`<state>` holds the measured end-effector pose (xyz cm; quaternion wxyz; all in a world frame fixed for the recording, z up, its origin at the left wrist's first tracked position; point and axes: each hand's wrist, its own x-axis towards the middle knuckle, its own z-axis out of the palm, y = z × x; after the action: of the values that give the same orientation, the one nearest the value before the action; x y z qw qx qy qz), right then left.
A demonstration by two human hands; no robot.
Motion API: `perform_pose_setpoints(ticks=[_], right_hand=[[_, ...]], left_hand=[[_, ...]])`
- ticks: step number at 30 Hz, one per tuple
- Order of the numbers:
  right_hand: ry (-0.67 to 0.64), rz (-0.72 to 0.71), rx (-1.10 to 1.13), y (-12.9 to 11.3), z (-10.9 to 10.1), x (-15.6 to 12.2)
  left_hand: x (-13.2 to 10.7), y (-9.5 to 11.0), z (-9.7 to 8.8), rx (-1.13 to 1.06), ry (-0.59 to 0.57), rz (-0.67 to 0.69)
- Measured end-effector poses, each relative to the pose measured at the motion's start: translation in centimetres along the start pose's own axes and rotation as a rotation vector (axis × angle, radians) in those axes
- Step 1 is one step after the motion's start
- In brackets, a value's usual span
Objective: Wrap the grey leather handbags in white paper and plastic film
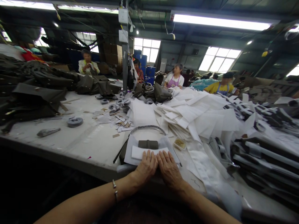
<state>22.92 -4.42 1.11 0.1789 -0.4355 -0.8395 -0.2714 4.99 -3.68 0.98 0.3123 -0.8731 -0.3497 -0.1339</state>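
Note:
Side by side at the table's front edge, my left hand (147, 165) and my right hand (168, 168) lie flat with fingers stretched forward. Both press on a folded strip of white padding (137, 153). Beneath the strip is a thin whitish sheet (130, 143) over a dark olive bag (123, 153), mostly covered. A dark olive flap or strap piece (148, 144) shows just beyond my fingertips. The bag's handle (147, 127), wrapped in greyish film, arches at the far side.
A small tub (180, 143) sits right of the bag. White foam sheets (198, 109) heap behind it; wrapped dark pieces (268, 158) stack at right. Olive bags (35, 96) pile at left, near a grey coil (75, 121) and a wrapped bundle (48, 132). Several people work across the table.

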Motion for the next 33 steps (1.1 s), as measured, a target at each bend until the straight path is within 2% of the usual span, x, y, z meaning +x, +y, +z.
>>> perform_pose_setpoints(ticks=[6, 11, 15, 18, 21, 25, 29, 31, 33], right_hand=[[0.041, 0.045, 0.029, -0.5, -0.7, 0.5], [0.133, 0.042, 0.068, -1.7, -2.0, 0.9], [0.17, 0.016, 0.102, -2.7, -2.1, 1.2], [0.117, -0.039, 0.127, -2.5, -2.4, 2.0], [0.025, -0.082, 0.16, -1.9, -3.3, 3.5], [-0.07, -0.087, 0.184, -1.7, -4.5, 5.1], [-0.167, -0.081, 0.267, -1.7, -5.4, 5.4], [-0.223, -0.06, 0.406, -0.5, -5.8, 5.3], [-0.232, 0.037, 0.552, 2.0, -5.8, 5.1]], left_hand=[[0.2, -0.6, 0.2, -0.055, -0.007, -0.017], [-1.4, -2.0, -0.3, -0.108, 0.075, -0.013], [-2.8, -3.1, -0.5, -0.124, 0.077, 0.027], [-3.2, -3.6, -0.3, -0.102, 0.083, 0.027], [-3.1, -4.0, -0.4, -0.123, 0.088, -0.04], [-2.6, -4.3, -1.2, -0.145, 0.122, -0.129], [-2.7, -4.1, -1.3, -0.162, 0.18, -0.119], [-2.9, -3.9, -1.2, -0.195, 0.206, -0.118], [-3.1, -3.7, -1.1, -0.22, 0.245, -0.138]])
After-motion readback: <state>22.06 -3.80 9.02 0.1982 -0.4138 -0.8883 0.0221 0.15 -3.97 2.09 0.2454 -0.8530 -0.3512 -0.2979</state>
